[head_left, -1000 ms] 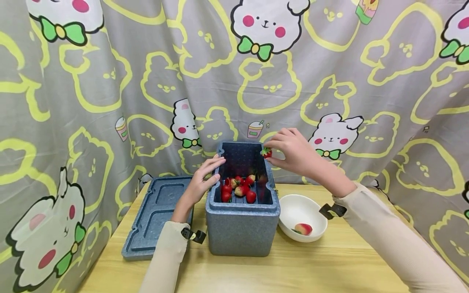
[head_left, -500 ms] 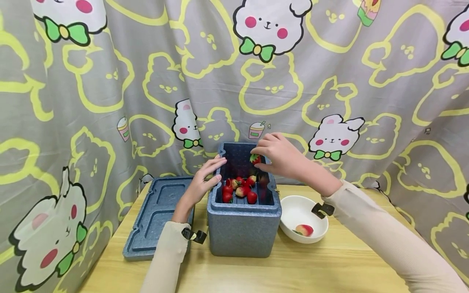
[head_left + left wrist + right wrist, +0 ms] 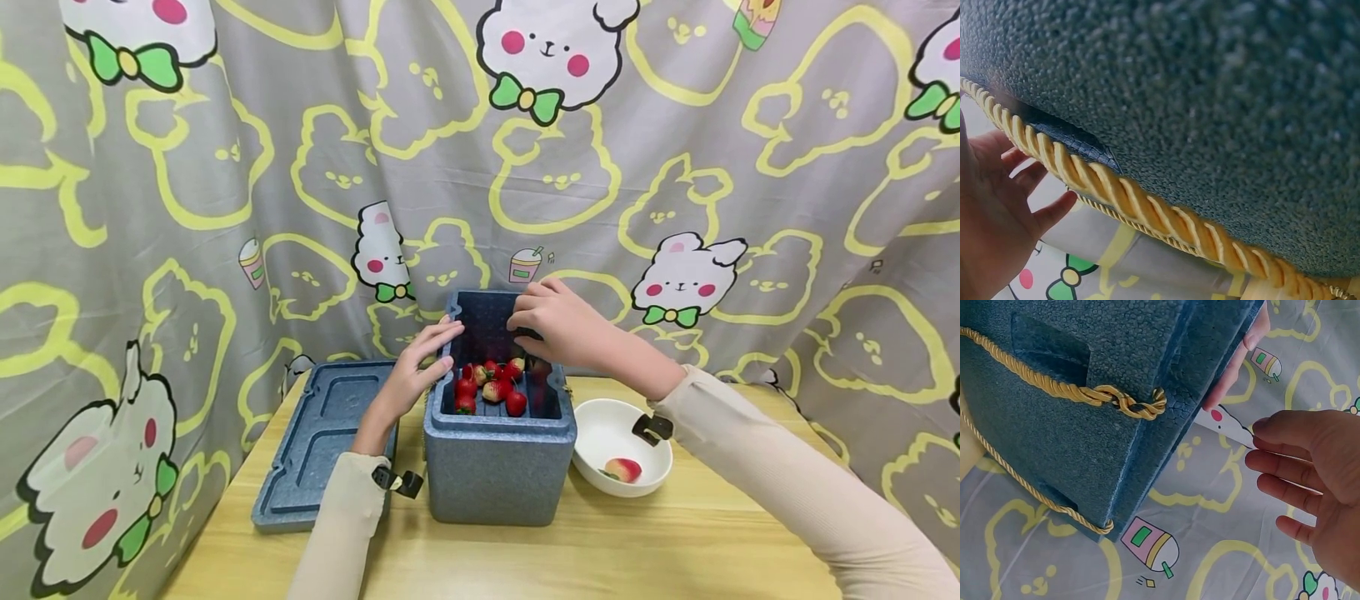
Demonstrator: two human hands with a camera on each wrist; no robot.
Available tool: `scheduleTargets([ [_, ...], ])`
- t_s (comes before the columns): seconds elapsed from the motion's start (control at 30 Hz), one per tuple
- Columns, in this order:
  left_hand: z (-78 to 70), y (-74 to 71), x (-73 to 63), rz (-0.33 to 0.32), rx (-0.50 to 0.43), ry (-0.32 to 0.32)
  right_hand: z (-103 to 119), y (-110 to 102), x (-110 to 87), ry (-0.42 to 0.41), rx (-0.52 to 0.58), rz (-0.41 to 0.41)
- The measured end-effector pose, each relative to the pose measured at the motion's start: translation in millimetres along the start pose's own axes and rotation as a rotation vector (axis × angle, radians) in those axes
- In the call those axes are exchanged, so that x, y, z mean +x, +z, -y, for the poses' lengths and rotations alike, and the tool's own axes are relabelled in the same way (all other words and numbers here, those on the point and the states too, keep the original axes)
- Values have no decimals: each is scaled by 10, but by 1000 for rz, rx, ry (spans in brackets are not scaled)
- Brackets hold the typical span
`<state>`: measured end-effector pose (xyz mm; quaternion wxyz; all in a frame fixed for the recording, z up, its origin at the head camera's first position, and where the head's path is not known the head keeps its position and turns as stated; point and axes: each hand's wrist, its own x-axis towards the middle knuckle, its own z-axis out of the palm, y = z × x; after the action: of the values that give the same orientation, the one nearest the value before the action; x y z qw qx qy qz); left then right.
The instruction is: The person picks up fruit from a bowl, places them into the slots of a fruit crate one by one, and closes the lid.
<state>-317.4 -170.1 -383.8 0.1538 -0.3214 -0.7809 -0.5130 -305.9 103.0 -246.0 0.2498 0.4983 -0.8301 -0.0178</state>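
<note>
A blue-grey foam box [image 3: 498, 479] stands uncovered, with several red strawberries [image 3: 495, 391] on its floor. Reaching over the box's right rim, my right hand [image 3: 567, 327] hovers above the far part of the opening. In the right wrist view, that hand [image 3: 1338, 481] has loosely bent fingers and thumb, and no strawberry shows between them. My left hand [image 3: 412, 375] rests on the left rim with its fingers extended; the left wrist view shows this hand [image 3: 1000, 215] beside the box wall. Part of the box's far interior is hidden behind the right hand.
A white bowl [image 3: 600, 429] holding one pale-red strawberry [image 3: 625, 470] sits right of the box. The box's lid [image 3: 322, 450] lies on the wooden table [image 3: 637, 550] at left. Twisted gold rope [image 3: 1054, 388] hangs along the box sides. A patterned curtain [image 3: 450, 192] stands behind.
My right hand has moved left and in over the box; the strawberry it pinched earlier no longer shows in its fingers. My left hand stays on the rim.
</note>
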Motion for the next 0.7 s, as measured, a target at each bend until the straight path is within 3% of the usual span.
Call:
scheduleTargets([
  [0.47, -4, 6, 0, -3, -4, 1, -25, 25, -52, 14, 4, 2],
  [0.7, 22, 4, 10, 1, -15, 15, -116, 29, -180, 38, 16, -7],
])
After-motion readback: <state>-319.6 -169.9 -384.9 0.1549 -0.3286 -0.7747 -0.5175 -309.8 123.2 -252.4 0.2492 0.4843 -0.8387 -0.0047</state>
